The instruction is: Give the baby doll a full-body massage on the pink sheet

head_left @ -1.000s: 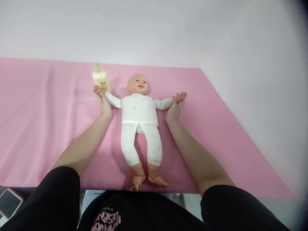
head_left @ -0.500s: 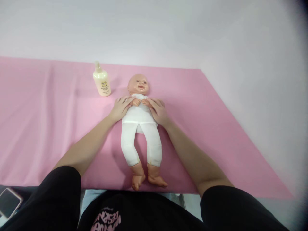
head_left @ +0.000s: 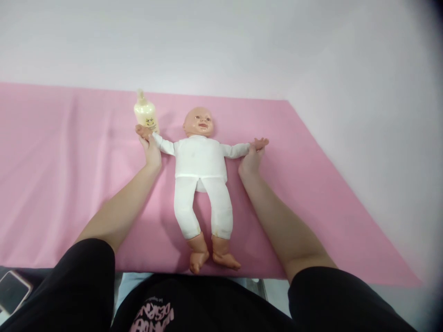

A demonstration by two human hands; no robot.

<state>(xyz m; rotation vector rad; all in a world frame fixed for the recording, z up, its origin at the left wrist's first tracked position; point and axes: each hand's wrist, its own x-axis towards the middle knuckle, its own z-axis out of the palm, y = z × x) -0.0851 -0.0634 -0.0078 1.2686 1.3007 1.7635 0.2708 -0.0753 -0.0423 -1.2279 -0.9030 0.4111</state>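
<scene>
A baby doll (head_left: 200, 161) in a white suit lies face up on a pink sheet (head_left: 62, 184), head away from me, both arms stretched out sideways. My left hand (head_left: 151, 150) grips the doll's wrist on the left side, right beside a cream lotion bottle (head_left: 146, 114). My right hand (head_left: 250, 159) grips the doll's other wrist on the right. The doll's bare feet point at me near the sheet's front edge.
A phone (head_left: 12, 290) lies at the lower left, off the sheet. The pink sheet ends in a slanted edge on the right, with a white surface (head_left: 363, 115) beyond it and behind it. My black sleeves and shirt fill the bottom.
Half a second ago both hands held the doll's hands together on its chest. Now they have spread the arms out wide again, as they were a second ago.
</scene>
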